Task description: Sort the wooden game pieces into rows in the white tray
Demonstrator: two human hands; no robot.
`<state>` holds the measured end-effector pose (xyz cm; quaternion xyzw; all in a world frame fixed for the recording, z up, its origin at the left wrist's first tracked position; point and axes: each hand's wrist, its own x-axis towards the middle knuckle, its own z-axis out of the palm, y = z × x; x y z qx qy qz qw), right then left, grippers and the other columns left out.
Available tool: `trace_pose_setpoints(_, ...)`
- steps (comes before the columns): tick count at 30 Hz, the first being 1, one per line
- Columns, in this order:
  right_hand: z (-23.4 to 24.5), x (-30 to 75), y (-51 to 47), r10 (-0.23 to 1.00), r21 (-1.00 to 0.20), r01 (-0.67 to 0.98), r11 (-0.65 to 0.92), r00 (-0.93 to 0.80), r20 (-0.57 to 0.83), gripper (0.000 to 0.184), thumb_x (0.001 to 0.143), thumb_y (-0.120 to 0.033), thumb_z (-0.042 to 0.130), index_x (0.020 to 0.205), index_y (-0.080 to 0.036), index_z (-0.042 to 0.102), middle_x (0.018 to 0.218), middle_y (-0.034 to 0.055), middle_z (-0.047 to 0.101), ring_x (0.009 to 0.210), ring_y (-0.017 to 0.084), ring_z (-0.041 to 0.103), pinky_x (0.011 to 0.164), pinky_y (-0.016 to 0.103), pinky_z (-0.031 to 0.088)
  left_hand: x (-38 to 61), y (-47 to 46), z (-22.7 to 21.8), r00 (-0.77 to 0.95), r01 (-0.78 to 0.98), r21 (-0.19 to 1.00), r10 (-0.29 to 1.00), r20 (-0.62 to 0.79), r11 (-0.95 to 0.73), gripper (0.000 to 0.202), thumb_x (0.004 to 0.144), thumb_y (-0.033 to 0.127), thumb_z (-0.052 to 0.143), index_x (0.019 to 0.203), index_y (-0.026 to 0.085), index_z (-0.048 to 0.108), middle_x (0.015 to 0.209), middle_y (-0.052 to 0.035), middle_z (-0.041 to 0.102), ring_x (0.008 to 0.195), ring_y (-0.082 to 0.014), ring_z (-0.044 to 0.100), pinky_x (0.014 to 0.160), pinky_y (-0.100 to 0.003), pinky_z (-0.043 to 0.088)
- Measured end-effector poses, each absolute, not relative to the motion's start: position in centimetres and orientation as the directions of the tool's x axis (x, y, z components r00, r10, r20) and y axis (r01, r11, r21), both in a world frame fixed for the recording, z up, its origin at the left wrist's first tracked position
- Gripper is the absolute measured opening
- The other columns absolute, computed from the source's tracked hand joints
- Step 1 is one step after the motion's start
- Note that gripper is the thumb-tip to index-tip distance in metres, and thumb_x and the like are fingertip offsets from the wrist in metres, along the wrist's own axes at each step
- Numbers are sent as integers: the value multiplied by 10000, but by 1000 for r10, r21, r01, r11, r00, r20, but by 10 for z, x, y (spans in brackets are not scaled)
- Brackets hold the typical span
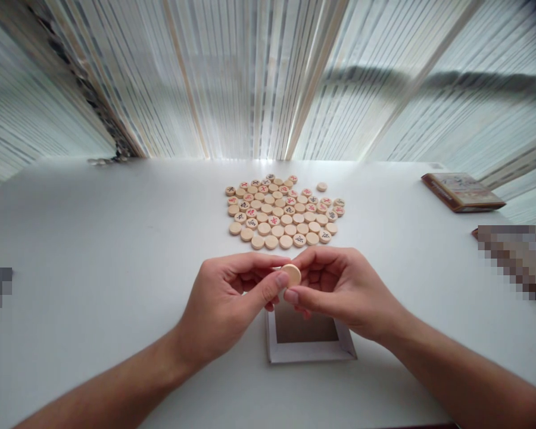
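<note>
A round pale wooden game disc is pinched between both hands above the white table. My left hand grips it with thumb and fingers from the left. My right hand pinches it from the right. The disc's blank face points at me. Directly under the hands lies a shallow white cardboard tray with a brown inside. Beyond the hands, several similar discs lie in a flat cluster, some showing red or black characters, some blank.
A brown box lid lies at the table's far right. Blurred patches sit at the right edge and the left edge. Striped curtains hang behind the table's far edge.
</note>
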<state>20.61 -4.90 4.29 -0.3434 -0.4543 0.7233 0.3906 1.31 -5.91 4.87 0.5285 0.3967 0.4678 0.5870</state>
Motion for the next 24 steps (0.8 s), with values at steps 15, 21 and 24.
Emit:
trace_pose_setpoints(15, 40, 211, -48, 892, -957, -230, -174, -449, -54, 184, 942, -358, 832, 943, -177, 863, 672, 14, 741, 567, 97, 663, 566, 185, 579, 12, -58, 45, 235, -101, 995, 972, 32, -8, 183, 869, 194, 858, 1034, 115, 851, 747, -50, 816, 602, -121, 725, 575, -179, 635)
trace_pose_setpoints(21, 44, 210, -48, 920, -977, -178, -118, -389, -40, 112, 832, -271, 930, 857, -184, 865, 665, 9, 758, 578, 80, 663, 579, 140, 562, 11, -60, 38, 207, 5, 978, 957, 205, -210, 133, 858, 104, 833, 978, 160, 838, 862, -22, 845, 745, -125, 787, 719, -177, 658)
trace_pose_setpoints(24, 43, 212, -48, 931, -975, -187, -122, -363, -46, 183, 739, -201, 982, 886, -200, 872, 735, 15, 795, 623, 92, 691, 605, 143, 581, 10, -60, 35, 186, 92, 935, 928, 323, -344, 166, 843, 42, 817, 947, 172, 826, 853, 3, 832, 716, -99, 763, 699, -157, 639)
